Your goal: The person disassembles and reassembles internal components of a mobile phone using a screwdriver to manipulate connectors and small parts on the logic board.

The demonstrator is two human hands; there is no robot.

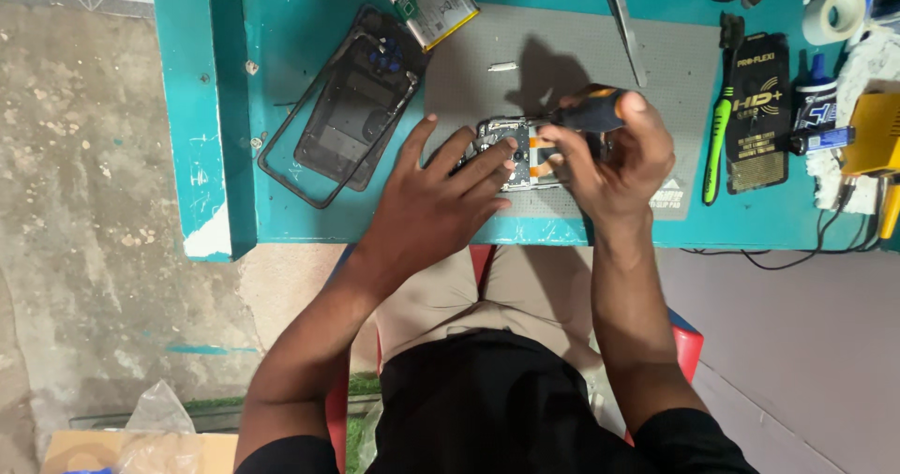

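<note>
fingers (473, 155) of our left hand (436, 202) lie spread and flat over the small opened phone body with bare grey circuit board and orange flex strip (518, 153), pinning it to the grey rubber work mat (581, 52) near the front edge of the teal painted wooden bench (281, 24). our right hand (614, 160) is closed around the black-handled screwdriver with an orange band (589, 110), its tip angled down toward the board; the tip itself is hidden behind our fingers, so we cannot tell whether it touches.

we judge the board light, stiff and fragile, with a thin flex strip that would tear easily, so the safe hold is by the outer frame edges with flat pressure, not on the components. the screwdriver is rigid and takes a pinch grip near its collar.

to the left lies a black rectangular phone back frame with its inner plate (342, 108), and above it a silvery flat battery pack (427, 0). to the right, well apart, are a green-handled brush (720, 136), a black flat packet (757, 108) and a white tape roll (834, 13).
</note>
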